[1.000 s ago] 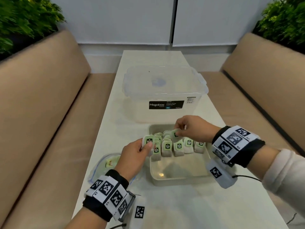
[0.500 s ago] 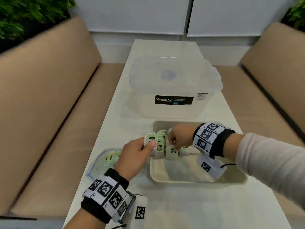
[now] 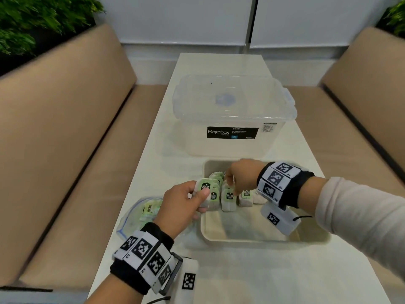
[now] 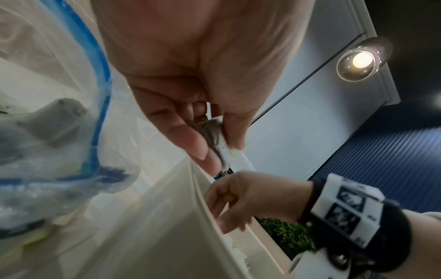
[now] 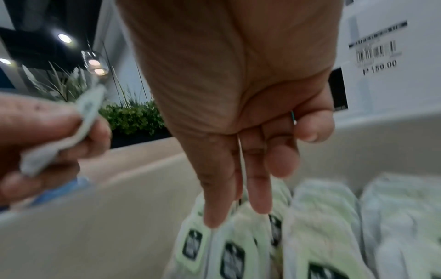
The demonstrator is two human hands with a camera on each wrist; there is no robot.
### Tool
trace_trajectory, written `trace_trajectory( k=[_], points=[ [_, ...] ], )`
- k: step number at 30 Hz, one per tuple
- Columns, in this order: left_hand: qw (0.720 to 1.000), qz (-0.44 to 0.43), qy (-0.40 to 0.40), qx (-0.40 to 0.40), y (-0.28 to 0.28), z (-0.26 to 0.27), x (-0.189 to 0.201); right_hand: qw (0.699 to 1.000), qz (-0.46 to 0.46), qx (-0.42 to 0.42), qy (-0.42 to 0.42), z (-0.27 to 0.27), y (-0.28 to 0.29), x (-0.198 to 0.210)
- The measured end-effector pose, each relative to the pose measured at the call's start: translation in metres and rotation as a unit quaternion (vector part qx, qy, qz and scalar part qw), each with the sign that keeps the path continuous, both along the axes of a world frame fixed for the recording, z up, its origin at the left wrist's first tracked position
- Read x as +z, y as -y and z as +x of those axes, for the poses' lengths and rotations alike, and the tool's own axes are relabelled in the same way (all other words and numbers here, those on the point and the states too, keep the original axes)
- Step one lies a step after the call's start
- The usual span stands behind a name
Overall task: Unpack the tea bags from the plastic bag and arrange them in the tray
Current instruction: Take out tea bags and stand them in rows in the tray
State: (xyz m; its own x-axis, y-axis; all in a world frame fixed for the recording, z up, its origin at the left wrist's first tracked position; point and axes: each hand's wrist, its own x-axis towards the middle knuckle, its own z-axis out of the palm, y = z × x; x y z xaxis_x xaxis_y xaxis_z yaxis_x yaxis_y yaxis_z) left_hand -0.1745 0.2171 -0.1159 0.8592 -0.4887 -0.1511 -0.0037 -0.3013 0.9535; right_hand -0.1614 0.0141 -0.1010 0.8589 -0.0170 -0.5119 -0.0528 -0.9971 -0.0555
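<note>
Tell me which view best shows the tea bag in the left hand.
The head view: the left hand pinches the tea bag, green label facing up. The right wrist view shows it edge-on and blurred; the left wrist view shows only a dark sliver between the fingers.

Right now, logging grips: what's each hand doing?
Left hand: pinches a tea bag.
Right hand: fingers straight, touching the tea bags in the tray, gripping nothing.

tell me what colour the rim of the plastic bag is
Blue; the plastic bag has a blue strip along its opening, clearest in the left wrist view.
</note>
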Motion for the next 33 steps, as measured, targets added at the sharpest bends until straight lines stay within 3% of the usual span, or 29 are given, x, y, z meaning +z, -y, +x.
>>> trace_trajectory(
  k=[2, 5, 8, 12, 20, 26, 33],
  points=[
    [1.0, 0.001, 0.004, 0.004, 0.001, 0.001, 0.001, 0.999, 0.044, -0.004, 0.014, -0.003, 0.002, 0.018],
    [0.999, 0.005, 0.036, 0.005, 0.006, 0.002, 0.005, 0.976, 0.216, -0.025, 0.005, -0.01, -0.004, 0.042],
    [0.998, 0.018, 0.065, 0.0, 0.013, 0.001, 0.01, 0.957, 0.281, -0.027, 0.073, -0.017, -0.012, 0.055],
    [0.995, 0.043, 0.086, -0.018, 0.021, 0.0, 0.014, 0.955, 0.264, -0.027, 0.135, -0.023, -0.012, 0.061],
    [0.973, 0.134, 0.173, -0.066, 0.031, 0.003, 0.013, 0.962, 0.249, -0.049, 0.105, -0.032, 0.005, 0.062],
    [0.966, 0.168, 0.182, -0.071, 0.025, 0.011, 0.002, 0.989, 0.13, -0.066, 0.009, -0.031, 0.029, 0.043],
    [0.962, 0.192, 0.175, -0.088, 0.025, 0.019, -0.005, 0.995, 0.043, -0.044, -0.082, -0.019, 0.033, 0.011]
  ],
)
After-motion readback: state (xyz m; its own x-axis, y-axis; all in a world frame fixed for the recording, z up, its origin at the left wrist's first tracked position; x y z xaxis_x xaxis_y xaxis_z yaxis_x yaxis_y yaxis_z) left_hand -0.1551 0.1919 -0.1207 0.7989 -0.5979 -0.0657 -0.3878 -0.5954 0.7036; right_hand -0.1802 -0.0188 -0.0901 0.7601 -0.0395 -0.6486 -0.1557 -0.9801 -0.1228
